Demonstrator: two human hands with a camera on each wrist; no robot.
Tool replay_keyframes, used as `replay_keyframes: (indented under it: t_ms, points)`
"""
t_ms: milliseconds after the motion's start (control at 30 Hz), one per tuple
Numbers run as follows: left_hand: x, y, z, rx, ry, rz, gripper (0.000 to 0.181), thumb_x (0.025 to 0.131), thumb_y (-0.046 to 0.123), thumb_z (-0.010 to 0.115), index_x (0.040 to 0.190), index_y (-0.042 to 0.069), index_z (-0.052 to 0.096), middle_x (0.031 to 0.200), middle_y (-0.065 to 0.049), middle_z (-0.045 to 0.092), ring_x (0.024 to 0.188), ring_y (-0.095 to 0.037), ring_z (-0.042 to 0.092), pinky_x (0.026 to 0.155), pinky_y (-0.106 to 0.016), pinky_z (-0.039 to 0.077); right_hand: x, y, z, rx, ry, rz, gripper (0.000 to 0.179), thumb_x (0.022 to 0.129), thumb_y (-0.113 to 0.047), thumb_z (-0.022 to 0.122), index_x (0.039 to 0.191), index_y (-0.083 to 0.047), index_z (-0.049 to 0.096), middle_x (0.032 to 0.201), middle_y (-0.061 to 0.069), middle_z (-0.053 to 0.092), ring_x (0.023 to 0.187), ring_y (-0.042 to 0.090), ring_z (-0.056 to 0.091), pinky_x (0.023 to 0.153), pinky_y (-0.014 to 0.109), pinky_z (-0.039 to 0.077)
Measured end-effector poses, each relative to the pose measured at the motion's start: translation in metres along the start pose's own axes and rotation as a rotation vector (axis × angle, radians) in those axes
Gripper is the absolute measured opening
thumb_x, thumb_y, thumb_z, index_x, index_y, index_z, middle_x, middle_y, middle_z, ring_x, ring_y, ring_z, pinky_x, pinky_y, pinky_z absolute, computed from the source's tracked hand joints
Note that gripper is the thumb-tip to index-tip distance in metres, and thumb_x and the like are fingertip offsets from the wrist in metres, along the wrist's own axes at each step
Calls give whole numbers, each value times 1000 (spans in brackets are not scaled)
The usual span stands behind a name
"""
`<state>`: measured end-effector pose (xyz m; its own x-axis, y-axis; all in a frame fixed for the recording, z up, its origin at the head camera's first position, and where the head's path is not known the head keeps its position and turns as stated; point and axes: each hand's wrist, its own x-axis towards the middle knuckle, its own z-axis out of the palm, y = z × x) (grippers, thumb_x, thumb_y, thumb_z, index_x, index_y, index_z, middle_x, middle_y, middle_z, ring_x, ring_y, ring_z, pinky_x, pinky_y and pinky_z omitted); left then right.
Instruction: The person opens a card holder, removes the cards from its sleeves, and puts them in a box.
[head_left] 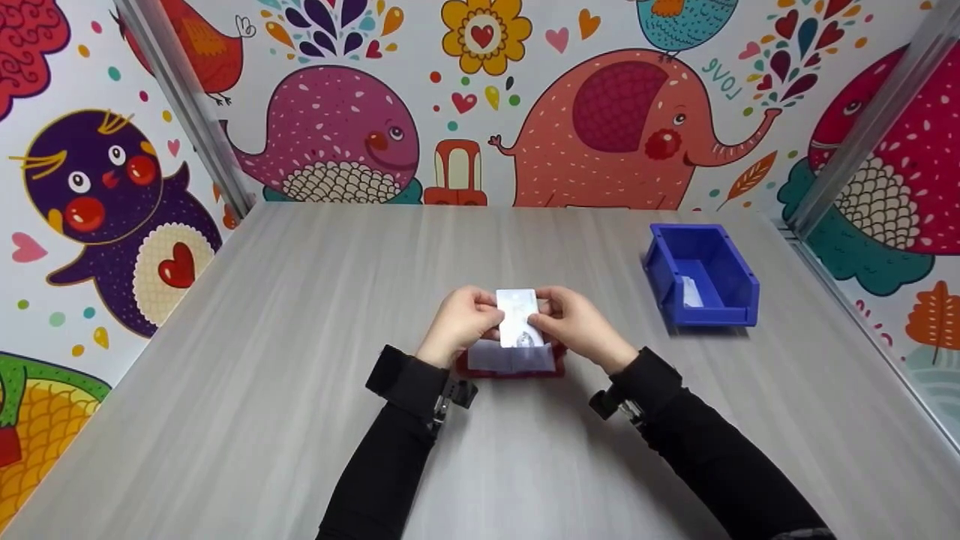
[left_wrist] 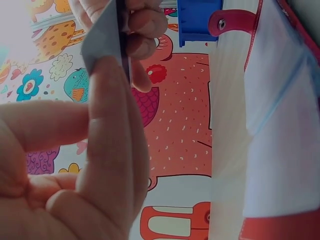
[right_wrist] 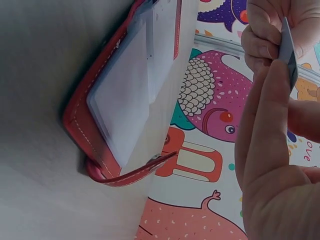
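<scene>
A white card (head_left: 517, 311) with a greyish round mark near its lower end is held up between the two hands. My left hand (head_left: 461, 321) pinches its left edge, and my right hand (head_left: 585, 324) pinches the right edge with the thumb on the face. Just below lies an opened red card holder (right_wrist: 82, 117) with clear plastic sleeves (right_wrist: 122, 95). It rests on the table, and the card is apart from it in both wrist views. A red snap strap (left_wrist: 235, 21) sticks out from the holder's side.
On the right of the table (head_left: 337, 300) stands a blue open-front bin (head_left: 739, 289) with a white piece (head_left: 691, 292) inside. Walls printed with cartoon animals, such as an elephant (head_left: 555, 150), close off the back and sides. Metal posts (head_left: 187, 112) stand at the corners.
</scene>
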<state>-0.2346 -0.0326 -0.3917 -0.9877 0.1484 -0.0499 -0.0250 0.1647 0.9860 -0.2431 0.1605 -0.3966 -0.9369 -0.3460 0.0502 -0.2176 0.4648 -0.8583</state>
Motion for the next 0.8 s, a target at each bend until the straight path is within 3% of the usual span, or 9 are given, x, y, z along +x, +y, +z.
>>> replay_keyframes:
  t_ms: [467,667,800]
  points:
    - [3,-2,2,-4,-16,12,20,85,-8,57,103,-16,56,90,-20,68,60,-13,61,58,-24,56,0,6,1,94,7,15,47,93,0,62,133,17,45,88,9,62,71,10,58,58,21,47]
    - [2,-1,2,-80,-26,-10,22,86,-9,57,106,-17,55,80,-15,65,58,-13,61,56,-23,55,-1,8,-4,95,12,15,45,94,-1,62,133,15,47,89,9,60,73,13,56,60,24,48]
    - [2,-1,-1,-130,-8,-20,23,86,-11,57,107,-18,54,80,-20,65,57,-13,63,56,-24,55,-3,10,-10,142,7,33,45,94,0,60,133,17,45,92,11,61,75,13,58,64,26,52]
